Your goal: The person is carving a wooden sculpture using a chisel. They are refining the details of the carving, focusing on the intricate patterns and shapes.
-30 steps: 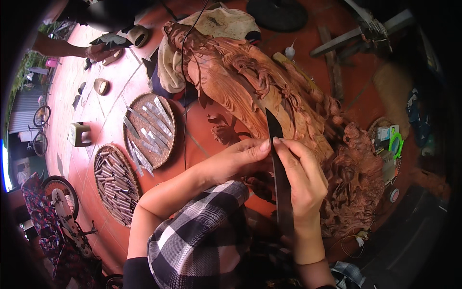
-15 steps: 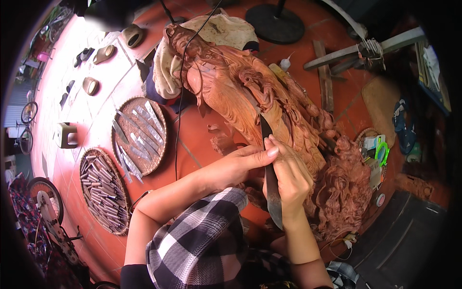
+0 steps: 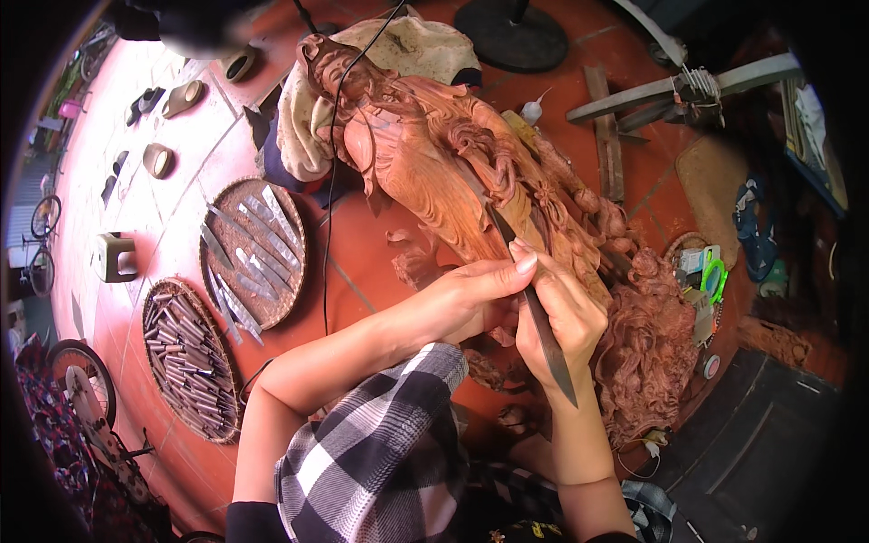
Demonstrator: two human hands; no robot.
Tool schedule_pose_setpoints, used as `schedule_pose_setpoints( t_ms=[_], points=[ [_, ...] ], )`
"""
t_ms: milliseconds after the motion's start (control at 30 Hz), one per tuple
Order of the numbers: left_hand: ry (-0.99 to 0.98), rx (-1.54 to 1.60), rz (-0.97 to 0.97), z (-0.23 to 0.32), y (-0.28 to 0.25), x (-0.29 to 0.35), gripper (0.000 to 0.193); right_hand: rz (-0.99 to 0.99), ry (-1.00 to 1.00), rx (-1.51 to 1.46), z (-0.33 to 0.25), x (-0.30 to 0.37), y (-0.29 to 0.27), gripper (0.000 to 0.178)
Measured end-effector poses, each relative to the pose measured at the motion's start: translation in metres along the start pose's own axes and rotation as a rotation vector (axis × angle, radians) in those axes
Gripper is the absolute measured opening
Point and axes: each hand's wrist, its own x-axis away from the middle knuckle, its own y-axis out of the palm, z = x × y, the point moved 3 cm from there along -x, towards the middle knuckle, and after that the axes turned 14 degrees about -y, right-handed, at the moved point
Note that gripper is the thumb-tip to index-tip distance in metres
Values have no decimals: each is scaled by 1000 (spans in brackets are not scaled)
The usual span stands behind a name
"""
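Observation:
A carved reddish-brown wooden statue (image 3: 412, 167) of a robed figure lies tilted across the floor in front of me, its head at the far end. My right hand (image 3: 563, 317) grips a long, dark carving knife (image 3: 547, 348) with a narrow tip at each end. One tip touches or hovers just over the robe's folds; I cannot tell which. The other tip points back along my right wrist. My left hand (image 3: 480, 288) is closed beside the right, its thumb pressed on the blade near the far tip. Its other fingers are partly hidden.
To the left, one round woven tray (image 3: 301, 312) holds flat metal blades, another (image 3: 154, 385) many short rods. A black cord (image 3: 333, 208) runs over the statue's head. Behind stands a round black base (image 3: 511, 41); right, a wooden beam frame (image 3: 625, 104) and a small basket (image 3: 692, 242).
Both hands have shifted slightly right with the knife. Its rear end has swung right, across my right wrist. The far tip stays near the robe folds.

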Motion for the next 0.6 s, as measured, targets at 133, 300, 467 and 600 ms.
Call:
schedule_pose_setpoints(
  t_ms=[133, 300, 467, 600],
  points=[
    [-37, -17, 88, -5, -3, -2, 63, 22, -1, -31, 3, 6, 1, 26],
    [-11, 43, -8, -6, -2, -14, 64, 84, -3, -10, 5, 3, -2, 25],
    [-33, 54, -9, -8, -2, -11, 65, 61, 9, -49, 8, 5, -1, 28],
    [20, 57, 37, -10, -1, -14, 60, 38, 30, -81, 10, 5, -4, 29]
  ],
)
